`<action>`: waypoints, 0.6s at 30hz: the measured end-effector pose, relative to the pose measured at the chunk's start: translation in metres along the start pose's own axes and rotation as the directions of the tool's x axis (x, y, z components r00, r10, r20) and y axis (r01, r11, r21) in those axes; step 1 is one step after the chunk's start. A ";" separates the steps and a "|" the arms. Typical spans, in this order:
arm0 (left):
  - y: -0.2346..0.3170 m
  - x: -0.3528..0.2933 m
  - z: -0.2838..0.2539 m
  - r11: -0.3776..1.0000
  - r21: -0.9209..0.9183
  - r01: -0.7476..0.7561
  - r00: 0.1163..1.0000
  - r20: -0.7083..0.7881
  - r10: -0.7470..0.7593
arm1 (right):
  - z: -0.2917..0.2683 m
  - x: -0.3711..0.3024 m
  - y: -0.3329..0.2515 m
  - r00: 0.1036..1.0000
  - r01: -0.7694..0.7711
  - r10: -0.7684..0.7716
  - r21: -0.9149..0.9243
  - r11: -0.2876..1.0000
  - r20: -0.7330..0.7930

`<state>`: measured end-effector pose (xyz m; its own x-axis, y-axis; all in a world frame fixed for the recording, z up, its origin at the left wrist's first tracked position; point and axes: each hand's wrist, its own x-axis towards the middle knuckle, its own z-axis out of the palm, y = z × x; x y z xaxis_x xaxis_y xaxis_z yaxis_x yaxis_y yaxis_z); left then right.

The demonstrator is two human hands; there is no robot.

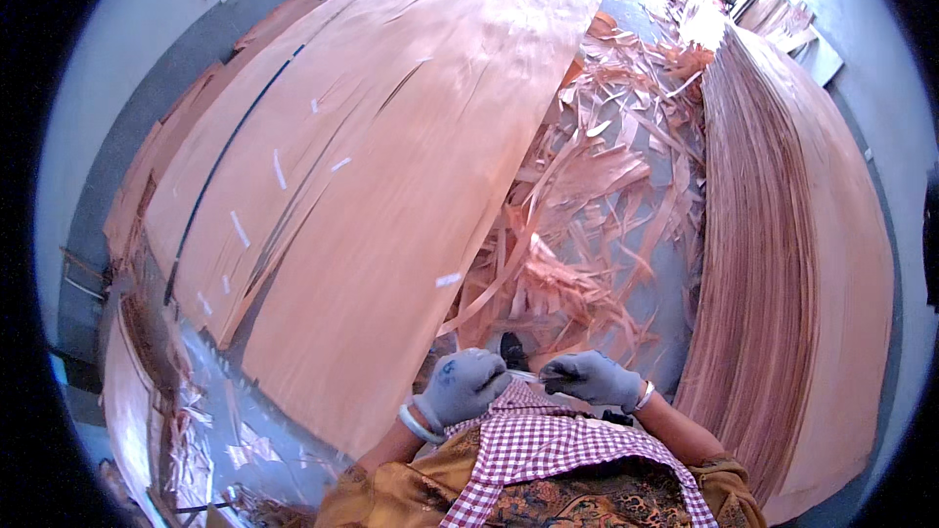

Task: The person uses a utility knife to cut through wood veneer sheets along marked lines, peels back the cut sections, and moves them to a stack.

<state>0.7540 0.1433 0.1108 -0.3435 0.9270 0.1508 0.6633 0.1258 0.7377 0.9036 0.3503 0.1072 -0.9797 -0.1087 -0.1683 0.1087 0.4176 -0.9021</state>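
My left hand (462,386), in a grey glove, is held close in front of my body with its fingers curled closed. Opposite it, my gloved right hand (593,378) is closed too, a small gap apart from the left. A thin pale strip (524,374) shows between the two; I cannot make out what the fingers hold. Just below is my checked apron (548,448). Beyond my left hand lies a large thin wood veneer sheet (391,264), with splits along its grain and several short white tape pieces (448,280) on it.
A tall stack of veneer sheets (758,264) stands along my right. Torn veneer scraps (597,176) litter the floor between stack and sheet. A dark line (235,147) runs along the sheet's left part. More scraps (196,440) lie at the lower left, near a wall.
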 end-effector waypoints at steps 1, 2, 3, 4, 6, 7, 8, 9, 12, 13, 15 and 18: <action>-0.010 0.023 0.003 0.999 0.012 -0.034 0.999 -0.003 0.034 | -0.020 0.010 0.009 1.000 0.003 -0.004 -0.077 0.997 -0.019; -0.019 0.050 0.010 0.997 0.009 -0.070 0.997 -0.008 0.070 | -0.044 0.014 0.019 0.999 -0.009 0.004 -0.159 0.987 -0.034; -0.027 0.074 0.013 0.995 0.022 -0.095 0.995 -0.012 0.096 | -0.066 0.023 0.025 0.999 -0.006 -0.005 -0.231 0.973 -0.044; -0.034 0.097 0.012 0.996 0.006 -0.088 0.996 0.033 0.088 | -0.088 0.031 0.025 0.997 -0.076 0.062 -0.301 0.951 -0.056; -0.039 0.146 0.008 0.994 0.053 -0.091 0.995 -0.032 0.093 | -0.137 0.040 0.030 0.985 -0.064 -0.006 -0.396 0.916 -0.174; -0.043 0.164 0.004 0.993 0.086 -0.082 0.994 -0.061 0.088 | -0.162 0.048 0.028 0.978 -0.113 0.020 -0.447 0.887 -0.207; -0.049 0.180 -0.001 0.999 0.051 0.002 0.996 -0.085 0.002 | -0.185 0.055 0.036 0.965 -0.143 0.025 -0.442 0.886 -0.262; -0.058 0.196 -0.008 0.994 0.107 0.030 0.994 -0.109 -0.018 | -0.214 0.063 0.043 0.948 -0.179 0.032 -0.446 0.877 -0.317; -0.092 0.232 -0.027 0.971 0.196 0.138 0.979 -0.174 -0.104 | -0.300 0.106 0.065 0.922 -0.224 0.047 -0.432 0.874 -0.383; -0.105 0.241 -0.029 0.963 0.222 0.151 0.962 -0.256 -0.092 | -0.329 0.132 0.066 0.926 -0.192 0.028 -0.406 0.894 -0.376; -0.129 0.254 -0.025 0.943 0.266 0.200 0.911 -0.404 -0.080 | -0.374 0.193 0.080 0.951 -0.105 -0.040 -0.439 0.892 -0.307; -0.154 0.290 -0.026 0.876 0.279 0.393 0.847 -0.481 -0.227 | -0.409 0.305 0.088 0.980 0.062 -0.138 -0.438 0.897 -0.143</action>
<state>0.5352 0.3832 0.0575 -0.7612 0.5867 0.2765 0.6316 0.5735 0.5217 0.5453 0.7224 0.1389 -0.9993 -0.0349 0.0165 -0.0373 0.7630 -0.6454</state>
